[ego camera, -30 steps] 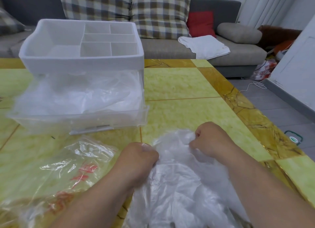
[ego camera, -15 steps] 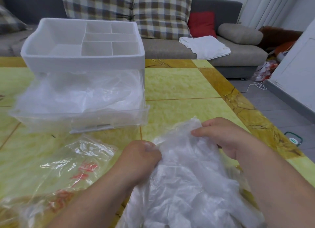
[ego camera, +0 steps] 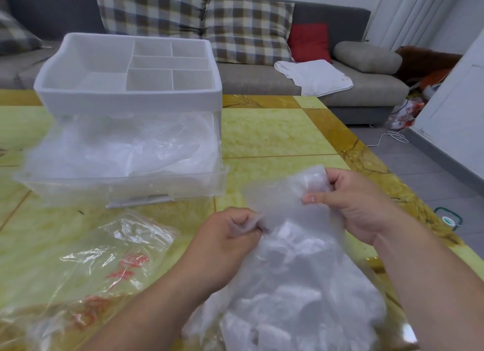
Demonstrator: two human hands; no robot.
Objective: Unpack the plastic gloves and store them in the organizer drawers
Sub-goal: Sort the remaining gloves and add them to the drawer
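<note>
Head view, right hand [ego camera: 358,204] lifted higher, both pinching plastic gloves [ego camera: 288,259]

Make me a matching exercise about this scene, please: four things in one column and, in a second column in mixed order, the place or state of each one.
Things
1. red cushion
2. clear drawer
3. bag with red print
4. pile of plastic gloves

Places or states
A. pinched by the left hand and the right hand
B. on the sofa, against its back
C. pulled out of the organizer, with clear plastic inside
D. lying on the table, in no hand

Pairs: 1-B, 2-C, 3-D, 4-A
</note>
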